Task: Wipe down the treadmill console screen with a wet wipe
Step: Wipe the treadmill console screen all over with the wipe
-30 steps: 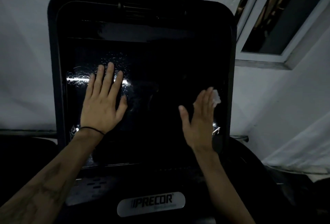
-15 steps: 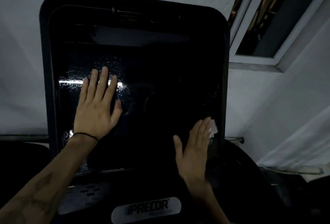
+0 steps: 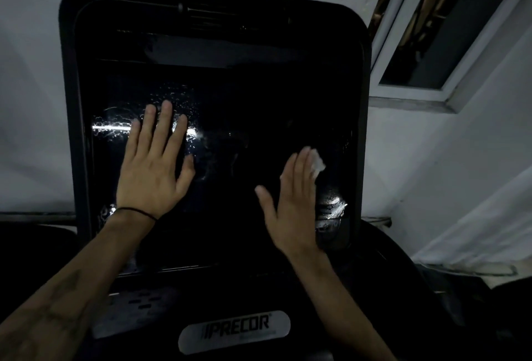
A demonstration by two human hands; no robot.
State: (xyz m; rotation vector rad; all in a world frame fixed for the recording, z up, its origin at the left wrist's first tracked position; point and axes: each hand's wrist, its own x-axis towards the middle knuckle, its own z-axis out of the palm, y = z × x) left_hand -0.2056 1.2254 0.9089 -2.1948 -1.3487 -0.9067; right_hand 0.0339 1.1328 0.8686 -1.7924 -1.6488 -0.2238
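The black treadmill console screen (image 3: 244, 118) fills the middle of the view, dark and glossy, with wet streaks and droplets catching light on its left part. My left hand (image 3: 152, 165) lies flat on the screen's left half, fingers spread, holding nothing. My right hand (image 3: 293, 202) is pressed against the screen's right half, fingers straight and together. A small white wet wipe (image 3: 316, 163) sticks out from under its fingertips; most of it is hidden beneath the hand.
A silver Precor badge (image 3: 234, 330) and a panel of buttons (image 3: 138, 306) sit below the screen. A white wall surrounds the console, with a window frame (image 3: 417, 95) at the upper right. Dark treadmill parts lie to both lower sides.
My right hand slid down the screen's right side with the wipe, then back up to mid-height. My left hand has stayed flat in place.
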